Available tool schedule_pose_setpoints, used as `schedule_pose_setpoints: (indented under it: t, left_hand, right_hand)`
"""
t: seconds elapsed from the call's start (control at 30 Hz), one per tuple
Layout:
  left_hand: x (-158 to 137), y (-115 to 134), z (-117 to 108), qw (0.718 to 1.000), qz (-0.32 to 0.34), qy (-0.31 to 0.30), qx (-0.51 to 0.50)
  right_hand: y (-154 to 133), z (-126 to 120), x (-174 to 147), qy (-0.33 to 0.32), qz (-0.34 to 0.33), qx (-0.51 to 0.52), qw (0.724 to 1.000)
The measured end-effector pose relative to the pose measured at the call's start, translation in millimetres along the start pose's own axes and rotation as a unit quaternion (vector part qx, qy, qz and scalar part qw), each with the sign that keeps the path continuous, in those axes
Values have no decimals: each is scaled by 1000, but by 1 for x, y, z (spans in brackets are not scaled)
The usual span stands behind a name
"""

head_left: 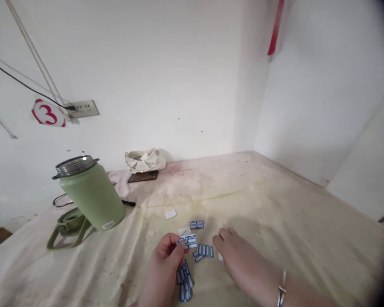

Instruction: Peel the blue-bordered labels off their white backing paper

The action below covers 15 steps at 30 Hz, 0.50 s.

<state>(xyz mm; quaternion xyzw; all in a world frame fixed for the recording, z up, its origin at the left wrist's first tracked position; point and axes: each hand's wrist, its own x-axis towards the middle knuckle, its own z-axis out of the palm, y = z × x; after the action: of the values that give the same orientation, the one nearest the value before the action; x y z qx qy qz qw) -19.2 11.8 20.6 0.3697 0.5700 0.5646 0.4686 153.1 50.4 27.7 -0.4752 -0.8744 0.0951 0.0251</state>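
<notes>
Between the thumb and fingers of my left hand (169, 256) is a small sheet of blue-bordered white stickers (188, 241), raised a little off the cloth. More blue-bordered stickers (184, 279) lie beneath and beside this hand. A loose group of blue-bordered stickers (205, 251) is between my two hands, and another small sticker piece (197, 224) lies farther back. My right hand (233, 251) rests low over the cloth, fingers curled and close together, their tips hidden. Partly under it, a white paper scrap (220, 257) shows.
A cream cloth (259, 204) covers the table. At left stand an uncapped green bottle (91, 192) and its lid (71, 221), near a black pen (128, 203). Farther back are a phone (143, 176) and a white pouch (145, 160). A white paper piece (170, 214) lies mid-table.
</notes>
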Motion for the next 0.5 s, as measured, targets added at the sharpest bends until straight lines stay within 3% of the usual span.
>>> schedule_pose_setpoints:
  t: [0.2, 0.33, 0.5]
  left_hand:
    - [0, 0, 3, 1000, 11, 14, -12]
    - [5, -4, 1, 1000, 21, 18, -2]
    - [7, -7, -2, 999, 24, 9, 19]
  right_hand:
    - [10, 5, 2, 44, -25, 20, 999]
    - [13, 4, -5, 26, -36, 59, 997]
    - [7, 4, -7, 22, -42, 35, 998]
